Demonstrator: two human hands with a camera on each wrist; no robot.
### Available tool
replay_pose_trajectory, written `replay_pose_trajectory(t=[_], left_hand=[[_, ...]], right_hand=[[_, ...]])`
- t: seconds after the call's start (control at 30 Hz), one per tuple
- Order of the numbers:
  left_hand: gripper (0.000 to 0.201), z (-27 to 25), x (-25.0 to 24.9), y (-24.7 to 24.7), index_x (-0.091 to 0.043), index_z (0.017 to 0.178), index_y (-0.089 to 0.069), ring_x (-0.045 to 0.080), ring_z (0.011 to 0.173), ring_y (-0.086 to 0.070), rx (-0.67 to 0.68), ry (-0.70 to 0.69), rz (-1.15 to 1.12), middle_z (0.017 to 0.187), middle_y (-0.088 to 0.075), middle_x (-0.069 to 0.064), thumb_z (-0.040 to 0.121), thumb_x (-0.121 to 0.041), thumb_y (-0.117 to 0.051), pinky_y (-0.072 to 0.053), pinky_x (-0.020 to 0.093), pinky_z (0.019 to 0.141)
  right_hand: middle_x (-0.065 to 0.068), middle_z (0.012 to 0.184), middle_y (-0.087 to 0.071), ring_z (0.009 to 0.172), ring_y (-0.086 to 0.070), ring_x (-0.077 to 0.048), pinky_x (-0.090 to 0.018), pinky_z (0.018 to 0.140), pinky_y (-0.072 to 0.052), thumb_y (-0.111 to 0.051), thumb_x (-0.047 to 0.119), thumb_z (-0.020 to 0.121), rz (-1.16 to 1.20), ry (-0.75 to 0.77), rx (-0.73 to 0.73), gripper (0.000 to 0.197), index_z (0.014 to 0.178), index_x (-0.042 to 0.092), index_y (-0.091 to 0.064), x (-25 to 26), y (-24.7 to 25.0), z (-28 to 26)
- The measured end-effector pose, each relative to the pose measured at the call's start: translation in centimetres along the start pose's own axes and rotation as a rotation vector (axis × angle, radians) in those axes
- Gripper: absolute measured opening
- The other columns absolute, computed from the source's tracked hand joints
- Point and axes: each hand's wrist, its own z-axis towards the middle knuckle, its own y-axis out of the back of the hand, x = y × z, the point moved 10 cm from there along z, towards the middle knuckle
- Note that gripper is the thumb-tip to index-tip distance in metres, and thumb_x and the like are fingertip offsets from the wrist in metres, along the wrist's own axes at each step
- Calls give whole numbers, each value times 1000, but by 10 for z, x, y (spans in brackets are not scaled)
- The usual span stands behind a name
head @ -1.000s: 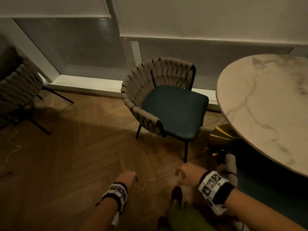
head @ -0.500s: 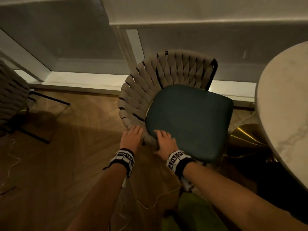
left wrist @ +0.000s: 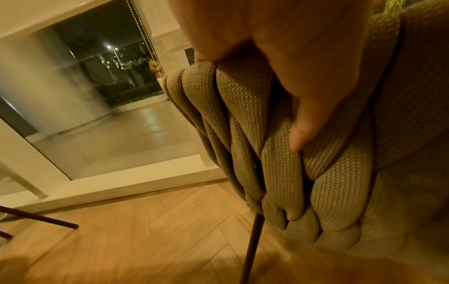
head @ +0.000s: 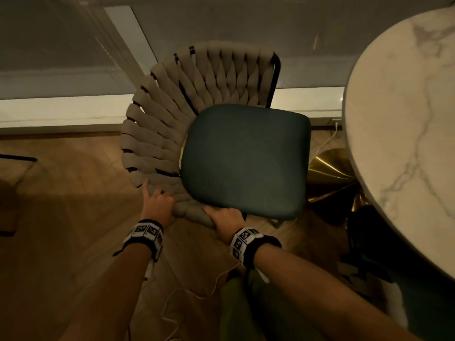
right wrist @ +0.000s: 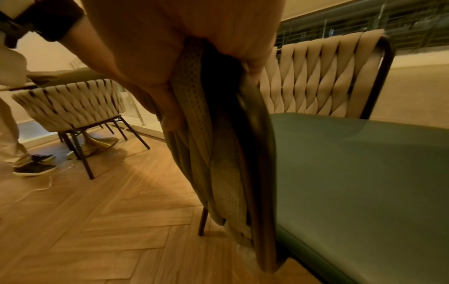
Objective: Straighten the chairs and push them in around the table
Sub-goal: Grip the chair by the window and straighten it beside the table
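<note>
Chair (head: 243, 158) stands just beside the round marble table (head: 406, 134), not tucked under it; the green seat sits turned at an angle to the table edge, its woven back toward the window (head: 73, 45), so it needs both rotation and a push.

Both hands sit on the near end of the woven armrest, the part closest to the person; judged reason: this end gives leverage to swing the chair about its legs and steer it toward the table's brass base (head: 330, 175).

Left hand (head: 157, 205): wrapped over the top of the padded weave, grasping the chair; 1 finger lies extended along the outer rim; in the left wrist view a thumb (left wrist: 308, 123) presses flat against the knitted straps on the outer face, so the armrest lies between thumb and the remaining digits, which are hidden over the top.

Right hand (head: 225, 216): clenched on the chair where the armrest meets the seat's front corner; in the right wrist view the woven strap bundle hangs directly below the palm, fingertips (right wrist: 252, 67) curling round onto the inner, seat side; the seat lies just beside them.

A thin cable (head: 197, 295) trails on the wooden floor (head: 61, 217) near the person's feet; judged a snag risk for the chair legs. A 2nd chair (right wrist: 70, 107) shows in the right wrist view, beside another person's legs.
</note>
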Motion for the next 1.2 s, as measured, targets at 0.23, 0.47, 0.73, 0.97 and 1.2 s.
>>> replay_pose_trajectory(t=[0.23, 0.47, 0.73, 0.97, 1.2], left_hand=[[26, 2, -30, 19, -38, 111, -64, 23, 124, -46, -10, 22, -108, 114, -66, -9, 87, -39, -56, 6, 64, 113], [20, -15, -53, 13, -33, 103, -67, 23, 120, -48, 23, 56, -169, 109, -67, -8, 88, -27, -56, 6, 66, 112], [20, -28, -74, 14, -31, 94, -68, 23, 119, -49, 35, 69, -230, 101, -69, -7, 89, -18, -52, 8, 69, 110], [24, -27, -78, 21, -29, 102, -66, 24, 124, -45, 31, 56, -224, 105, -68, -6, 91, -17, -49, 9, 70, 110], [21, -11, -82, 40, -28, 97, -68, 24, 123, -46, -12, 54, -223, 98, -70, -5, 91, -18, -50, 8, 70, 109]], right_hand=[[-11, 106, -67, 90, -64, -34, -39, 68, -47, -52, 17, 91, -61, -37, -45, 39, 129, 24, -44, -34, 27, -17], [-11, 114, -65, 98, -62, -33, -40, 74, -47, -54, 14, 88, -84, -26, 1, 47, 132, 24, -42, -49, 22, -36], [-6, 116, -64, 100, -61, -33, -42, 78, -52, -62, 14, 78, -63, -92, 6, 61, 131, 33, -39, -68, 15, -56], [-6, 106, -66, 94, -62, -31, -42, 76, -52, -64, 15, 74, -57, -93, 25, 55, 122, 33, -43, -76, 17, -55], [-5, 102, -68, 91, -63, -29, -40, 74, -52, -64, 14, 75, -141, -76, 28, 53, 123, 30, -45, -88, 41, -45]])
